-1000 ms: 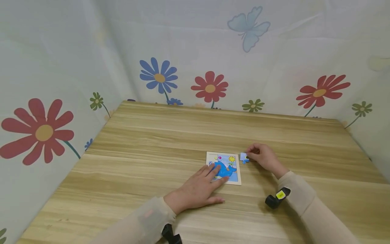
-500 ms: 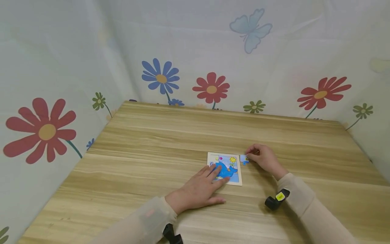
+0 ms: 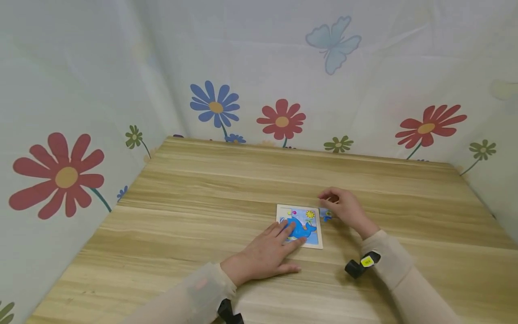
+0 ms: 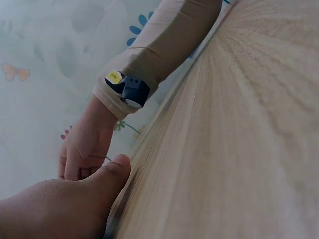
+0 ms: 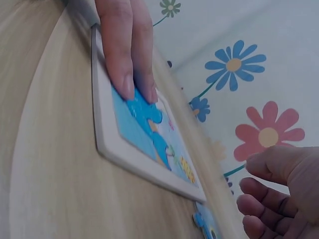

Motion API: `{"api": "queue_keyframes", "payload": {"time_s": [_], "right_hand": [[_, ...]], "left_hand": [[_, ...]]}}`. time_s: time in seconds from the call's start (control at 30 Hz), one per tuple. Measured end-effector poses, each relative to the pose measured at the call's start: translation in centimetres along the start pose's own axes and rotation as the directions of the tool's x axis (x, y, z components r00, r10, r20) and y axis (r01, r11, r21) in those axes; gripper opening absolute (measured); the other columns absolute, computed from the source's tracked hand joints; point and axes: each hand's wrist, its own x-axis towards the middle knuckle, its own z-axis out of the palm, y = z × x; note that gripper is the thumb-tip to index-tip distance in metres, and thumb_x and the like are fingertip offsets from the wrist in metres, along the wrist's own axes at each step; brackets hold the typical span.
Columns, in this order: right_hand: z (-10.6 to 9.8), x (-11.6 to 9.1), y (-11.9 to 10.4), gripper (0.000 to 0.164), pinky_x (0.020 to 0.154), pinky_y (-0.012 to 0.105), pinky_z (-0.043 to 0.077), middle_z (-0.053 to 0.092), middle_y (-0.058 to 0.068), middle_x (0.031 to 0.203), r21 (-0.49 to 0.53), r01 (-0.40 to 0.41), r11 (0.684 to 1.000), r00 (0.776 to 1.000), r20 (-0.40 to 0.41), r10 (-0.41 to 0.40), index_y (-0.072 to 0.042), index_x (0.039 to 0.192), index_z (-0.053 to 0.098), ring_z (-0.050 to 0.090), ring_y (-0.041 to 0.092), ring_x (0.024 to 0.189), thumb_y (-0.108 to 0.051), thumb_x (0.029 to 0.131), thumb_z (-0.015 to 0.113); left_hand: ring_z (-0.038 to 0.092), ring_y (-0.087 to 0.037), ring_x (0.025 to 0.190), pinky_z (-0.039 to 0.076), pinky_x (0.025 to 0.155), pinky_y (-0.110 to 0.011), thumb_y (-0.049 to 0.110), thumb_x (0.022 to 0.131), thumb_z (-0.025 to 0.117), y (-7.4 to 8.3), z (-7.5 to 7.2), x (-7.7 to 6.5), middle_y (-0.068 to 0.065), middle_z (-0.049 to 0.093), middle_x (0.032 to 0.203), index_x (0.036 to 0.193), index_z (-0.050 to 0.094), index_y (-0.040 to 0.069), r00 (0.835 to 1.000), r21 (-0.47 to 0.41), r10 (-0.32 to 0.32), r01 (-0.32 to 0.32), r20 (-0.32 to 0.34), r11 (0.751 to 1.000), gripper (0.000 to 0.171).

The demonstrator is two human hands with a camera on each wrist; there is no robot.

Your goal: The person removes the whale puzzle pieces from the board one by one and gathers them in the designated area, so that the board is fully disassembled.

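Observation:
A small square jigsaw puzzle (image 3: pixel 299 229) in a pale frame shows a blue whale and a yellow sun. Over its left part my left hand (image 3: pixel 265 256) lies spread, fingertips resting on the whale; in the right wrist view, two of its fingers (image 5: pixel 119 55) press on the picture. One loose blue puzzle piece (image 3: pixel 325 214) lies on the table just right of the frame's upper corner, partly behind my right hand (image 3: pixel 346 209). Thumb and fingers of that hand are loosely bent, with a gap between them and nothing held, close above the piece.
The wooden table (image 3: pixel 194 180) stretches around the puzzle on all sides. White cloth walls (image 3: pixel 259 54) with printed flowers and a butterfly close in its back and sides. A small black camera (image 3: pixel 358 266) is strapped at the right wrist.
The right hand has let go of the puzzle piece it pinched and moved slightly left and up from it. The piece stays beside the frame. The left hand keeps its place on the puzzle.

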Motion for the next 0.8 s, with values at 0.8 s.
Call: {"api": "queue_keyframes", "payload": {"time_s": [0.8], "right_hand": [[3.0,0.8,-2.7,0.016,0.077,0.031,0.052,0.068,0.011,0.101,0.029,0.181,0.983,0.979,0.095,-0.183,-0.004,0.104,0.068,0.062,0.018,0.086,-0.011,0.09,0.066]], "left_hand": [[0.024,-0.031,0.147,0.024,0.12,-0.043,0.066,0.095,0.031,0.0,0.2,0.1,-0.014,0.028,0.158,0.15,0.033,0.028,1.0,0.026,0.002,-0.002,-0.006,1.0,0.067]]}}
